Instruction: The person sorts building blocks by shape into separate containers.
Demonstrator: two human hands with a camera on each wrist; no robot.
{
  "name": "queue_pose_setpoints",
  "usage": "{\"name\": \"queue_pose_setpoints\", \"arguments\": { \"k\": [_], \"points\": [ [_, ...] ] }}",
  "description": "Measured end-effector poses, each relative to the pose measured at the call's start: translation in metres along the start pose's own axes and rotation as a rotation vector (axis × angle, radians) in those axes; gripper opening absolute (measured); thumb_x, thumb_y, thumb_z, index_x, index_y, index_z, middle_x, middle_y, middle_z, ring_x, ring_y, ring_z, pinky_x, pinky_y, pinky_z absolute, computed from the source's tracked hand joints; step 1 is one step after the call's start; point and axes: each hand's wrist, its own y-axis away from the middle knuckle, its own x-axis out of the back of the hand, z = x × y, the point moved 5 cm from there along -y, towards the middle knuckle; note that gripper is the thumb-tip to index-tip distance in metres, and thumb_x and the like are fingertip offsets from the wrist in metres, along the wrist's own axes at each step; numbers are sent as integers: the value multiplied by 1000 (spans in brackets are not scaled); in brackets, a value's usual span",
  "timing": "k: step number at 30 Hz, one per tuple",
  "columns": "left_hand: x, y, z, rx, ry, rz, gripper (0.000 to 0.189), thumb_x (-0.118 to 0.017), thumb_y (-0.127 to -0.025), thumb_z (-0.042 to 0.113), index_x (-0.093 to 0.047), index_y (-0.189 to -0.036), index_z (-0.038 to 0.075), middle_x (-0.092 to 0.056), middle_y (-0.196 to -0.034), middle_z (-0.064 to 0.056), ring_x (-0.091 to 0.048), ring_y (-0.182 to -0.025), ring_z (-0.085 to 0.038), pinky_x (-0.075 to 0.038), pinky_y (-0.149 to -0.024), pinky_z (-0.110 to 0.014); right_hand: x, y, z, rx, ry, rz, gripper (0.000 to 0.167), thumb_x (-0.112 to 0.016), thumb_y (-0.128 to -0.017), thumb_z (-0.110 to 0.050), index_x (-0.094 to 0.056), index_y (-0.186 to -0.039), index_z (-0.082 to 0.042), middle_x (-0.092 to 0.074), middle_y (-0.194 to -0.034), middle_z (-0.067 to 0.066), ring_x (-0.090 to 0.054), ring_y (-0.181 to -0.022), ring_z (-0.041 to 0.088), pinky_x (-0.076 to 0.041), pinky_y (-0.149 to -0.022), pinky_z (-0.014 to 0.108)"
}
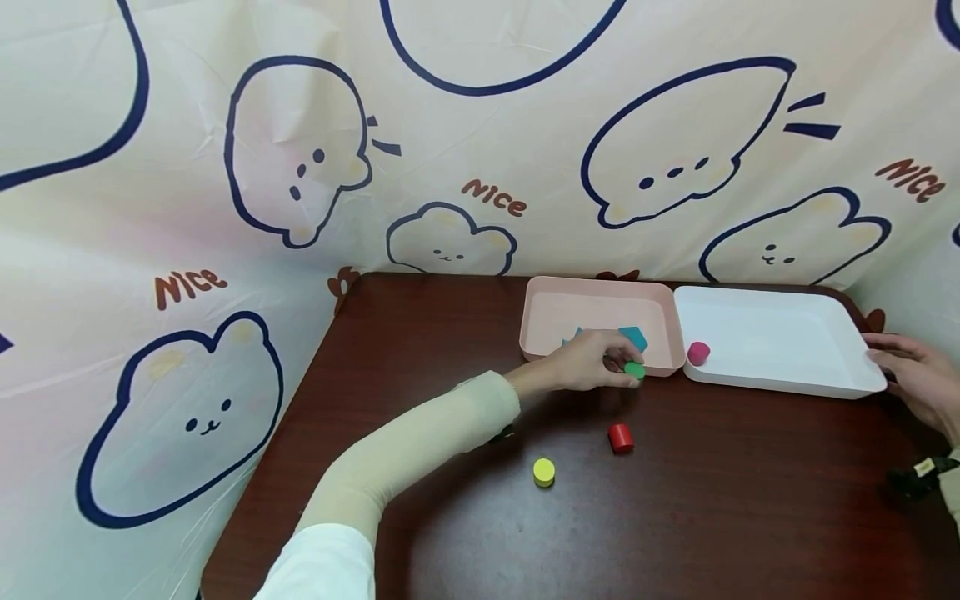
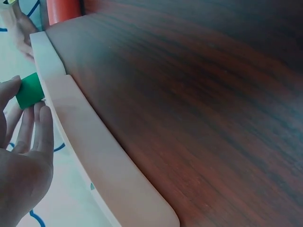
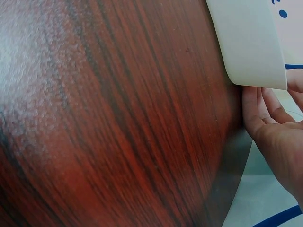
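Observation:
My left hand (image 1: 592, 360) pinches a green cylinder block (image 1: 634, 371) between thumb and fingers, at the front right corner of the pink tray (image 1: 592, 288). The left wrist view shows the same green block (image 2: 30, 91) close to the tray rim. Inside the pink tray lie a blue pentagon block (image 1: 634, 337) and other blue pieces, partly hidden by that hand. My right hand (image 1: 918, 375) holds the right end of the white tray (image 1: 780, 342); in the right wrist view its fingers (image 3: 255, 106) lie against the tray's end. A pink cylinder block (image 1: 698, 353) is in the white tray's left front corner.
On the dark wooden table (image 1: 720, 500), a red cylinder block (image 1: 621, 438) and a yellow cylinder block (image 1: 543, 472) stand in front of the trays. The trays sit side by side at the back edge, against a printed cloth (image 1: 450, 150).

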Motion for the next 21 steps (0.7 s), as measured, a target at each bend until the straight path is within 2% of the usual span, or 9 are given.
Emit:
{"name": "queue_pose_setpoints", "arguments": {
  "k": [3, 5, 7, 9, 12, 14, 16, 17, 21],
  "points": [
    [-1, -2, 1, -12, -18, 14, 29, -82, -95, 20, -73, -121, 9, -70, -106, 7, -68, -98, -7, -57, -90, -18, -2, 0, 0, 2, 20, 3, 50, -42, -115, -38, -35, -164, -31, -48, -135, 6, -42, -95, -4, -46, -64, 15],
    [-2, -3, 3, -23, -30, 28, 28, -83, -95, 21, -73, -119, 10, -70, -105, 7, -68, -97, -7, -58, -90, -19, -4, 0, 0, 2, 39, 0, 55, -42, -115, -39, -32, -167, -24, -38, -149, 24, -42, -98, -3, -44, -64, 14],
    [-2, -5, 4, -31, -42, 39, 27, -83, -95, 21, -73, -118, 11, -69, -105, 8, -68, -97, -7, -58, -89, -19, -6, 0, 0, -1, 52, -2, 56, -41, -115, -39, -31, -168, -23, -23, -159, 32, -41, -100, -3, -43, -64, 14],
    [-2, -8, 6, -41, -48, 48, 27, -83, -96, 21, -73, -119, 10, -69, -105, 8, -68, -98, -6, -58, -90, -20, -6, 1, 1, -2, 57, -4, 54, -40, -115, -39, -32, -166, -25, -20, -161, 33, -42, -102, 0, -44, -66, 15],
    [-1, -14, 8, -35, -41, 56, 28, -81, -97, 20, -74, -121, 9, -68, -108, 7, -68, -99, -5, -57, -92, -19, -5, 0, 1, -13, 60, -4, 55, -40, -115, -40, -30, -167, -27, -20, -162, 31, -44, -104, 4, -50, -81, 26],
    [1, -18, 9, -24, -42, 70, 30, -81, -97, 20, -74, -123, 9, -69, -110, 6, -68, -100, -5, -56, -93, -19, -4, -1, 1, -12, 60, -2, 56, -40, -115, -40, -30, -168, -26, -22, -161, 30, -44, -105, 5, -51, -83, 28],
    [2, -23, 10, 0, -44, 80, 32, -81, -97, 22, -73, -125, 10, -69, -112, 6, -68, -101, -6, -55, -93, -17, -3, -2, 0, -9, 47, 2, 54, -40, -115, -39, -31, -167, -27, -28, -156, 29, -44, -103, 4, -52, -82, 26],
    [3, -26, 11, 8, -44, 86, 33, -81, -97, 22, -73, -126, 10, -69, -112, 6, -68, -101, -7, -55, -93, -17, -3, -2, 0, -3, 38, 6, 51, -41, -115, -38, -34, -165, -30, -34, -150, 27, -43, -101, 1, -50, -76, 21],
    [3, -35, 15, 39, -43, 99, 34, -81, -97, 25, -72, -127, 12, -69, -114, 8, -67, -102, -7, -55, -92, -15, 0, -2, 1, 4, -5, 19, 40, -42, -115, -34, -41, -155, -37, -46, -129, 4, -43, -95, -3, -48, -66, 14]
  ]
}}
